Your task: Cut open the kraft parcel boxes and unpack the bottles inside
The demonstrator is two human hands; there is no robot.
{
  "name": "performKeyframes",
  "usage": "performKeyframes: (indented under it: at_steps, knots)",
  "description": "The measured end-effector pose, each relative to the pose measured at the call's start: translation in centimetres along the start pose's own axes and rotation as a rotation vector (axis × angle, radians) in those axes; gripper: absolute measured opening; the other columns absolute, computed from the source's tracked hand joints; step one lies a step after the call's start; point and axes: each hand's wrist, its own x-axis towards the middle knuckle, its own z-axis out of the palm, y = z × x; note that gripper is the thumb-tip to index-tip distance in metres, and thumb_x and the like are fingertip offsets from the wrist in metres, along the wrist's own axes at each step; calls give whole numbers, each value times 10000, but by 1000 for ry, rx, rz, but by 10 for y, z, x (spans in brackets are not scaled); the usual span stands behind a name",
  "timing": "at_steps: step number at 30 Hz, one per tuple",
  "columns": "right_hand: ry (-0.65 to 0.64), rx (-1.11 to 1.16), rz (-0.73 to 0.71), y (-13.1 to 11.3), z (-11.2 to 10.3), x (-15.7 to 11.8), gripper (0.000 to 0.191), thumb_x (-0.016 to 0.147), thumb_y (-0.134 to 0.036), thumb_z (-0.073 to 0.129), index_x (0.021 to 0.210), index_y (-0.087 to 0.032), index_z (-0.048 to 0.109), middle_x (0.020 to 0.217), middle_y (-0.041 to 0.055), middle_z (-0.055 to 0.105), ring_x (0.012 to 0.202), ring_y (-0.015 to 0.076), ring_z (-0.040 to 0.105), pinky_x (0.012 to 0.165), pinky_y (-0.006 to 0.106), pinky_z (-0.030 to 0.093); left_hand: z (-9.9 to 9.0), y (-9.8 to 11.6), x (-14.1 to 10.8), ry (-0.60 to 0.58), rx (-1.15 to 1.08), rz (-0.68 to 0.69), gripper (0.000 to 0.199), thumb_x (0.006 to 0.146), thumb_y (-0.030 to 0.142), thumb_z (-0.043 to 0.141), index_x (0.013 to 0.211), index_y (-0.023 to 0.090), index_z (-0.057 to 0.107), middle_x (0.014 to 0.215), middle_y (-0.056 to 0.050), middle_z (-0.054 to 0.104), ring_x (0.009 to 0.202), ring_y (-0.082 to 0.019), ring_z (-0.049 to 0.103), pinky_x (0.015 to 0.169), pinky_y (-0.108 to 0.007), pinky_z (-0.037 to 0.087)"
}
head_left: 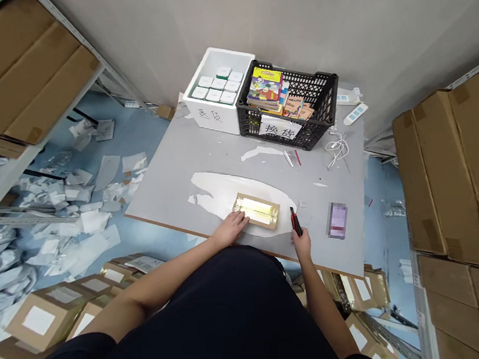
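Observation:
A small flat cardboard package [257, 210] with yellow-tinted clear tape lies on the worn white patch near the table's front edge. My left hand [232, 226] rests on its lower left edge, fingers spread over the tape. Just right of the package, my right hand [301, 245] is closed around a red and black utility knife [296, 222], whose tip points up and to the left, apart from the package.
On the grey table [172, 178] stand a white foam box [212, 115] of small white boxes and a black crate [315, 96] of books. A phone [338, 220] lies at the right. Cartons flank both sides; paper scraps [92, 216] litter the floor.

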Motion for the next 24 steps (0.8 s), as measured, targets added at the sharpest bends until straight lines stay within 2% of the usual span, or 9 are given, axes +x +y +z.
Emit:
performKeyframes:
  at_steps: [3,5,8,10,13,18,24]
  knots:
    - [-68,76,-77,-27,-10,-10,541,869,-454,443,1321,-157,449,939,72,704,676,208,676,642,356,554,3,5,-6,-12,-22,-1,495,887,121,436,1379,166,408,1378,-173,481,1326,-296,403,1104,-501,311]
    - [-130,43,-248,-50,-18,-16,541,878,-436,468,1363,-197,439,1104,99,683,835,237,687,756,395,549,5,8,-8,-17,-37,-1,517,879,130,450,1392,159,393,1389,-176,476,1340,-303,388,1111,-506,301]
    - [-263,-137,-564,-86,-25,-19,505,915,-348,460,1411,-259,426,1312,88,592,1119,250,603,907,390,497,8,11,-10,-1,-49,-20,526,877,139,456,1398,146,382,1395,-181,469,1351,-311,375,1117,-514,294]
    - [-364,-284,-717,-108,-25,-17,515,942,-289,429,1454,-300,374,1324,64,580,1147,224,579,908,346,488,10,13,-9,23,-61,-30,522,880,141,450,1398,143,381,1392,-183,469,1353,-314,371,1124,-530,281]
    - [-482,-516,-860,-136,-18,-13,526,976,-262,389,1491,-333,308,1205,56,623,1048,199,609,828,287,490,14,14,-9,58,-91,-39,535,871,133,451,1400,137,375,1387,-193,464,1351,-321,368,1124,-554,275]
    - [-538,-778,-920,-165,-2,-1,510,997,-282,388,1495,-351,301,1155,73,612,960,187,617,743,236,443,15,15,-9,90,-141,-49,559,845,119,471,1396,136,378,1383,-196,455,1348,-324,361,1130,-576,264]
    - [-545,-925,-906,-172,4,7,532,1000,-279,375,1502,-399,245,1136,66,607,932,181,616,703,222,403,16,14,-9,101,-140,-51,558,835,115,481,1386,131,399,1371,-186,457,1342,-317,359,1131,-571,266]
